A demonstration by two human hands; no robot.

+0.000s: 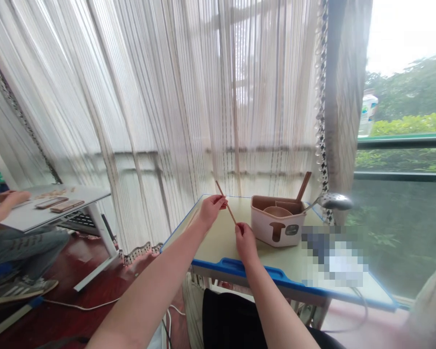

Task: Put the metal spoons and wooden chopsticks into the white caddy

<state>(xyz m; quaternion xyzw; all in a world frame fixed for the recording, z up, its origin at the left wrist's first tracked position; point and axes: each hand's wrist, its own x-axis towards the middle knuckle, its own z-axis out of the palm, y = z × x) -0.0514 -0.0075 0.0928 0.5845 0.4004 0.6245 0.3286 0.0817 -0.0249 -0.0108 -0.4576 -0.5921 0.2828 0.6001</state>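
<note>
Thin brown stick (231,213) is mid-frame, slanting in the air over the pale counter (220,245). My left fingers (221,200) pinch it partway up, top end poking free; my right fingers (241,230) close narrowly on its lower end. Can't tell if it's one stick or two pressed together. Main risk: grip is fingertips only, so a loose pinch or twist could let it slip or roll off; uneven pull could bend it. Just right of my right hand, white-and-brown caddy (277,231) holds a brown bowl (278,212), a brown handle (303,187) and a perforated ladle (335,201) overhanging right; a knock from my wrist could shift it. Lower right is pixelated, unreadable. Far left: another person's hand (17,198), second table.
</note>
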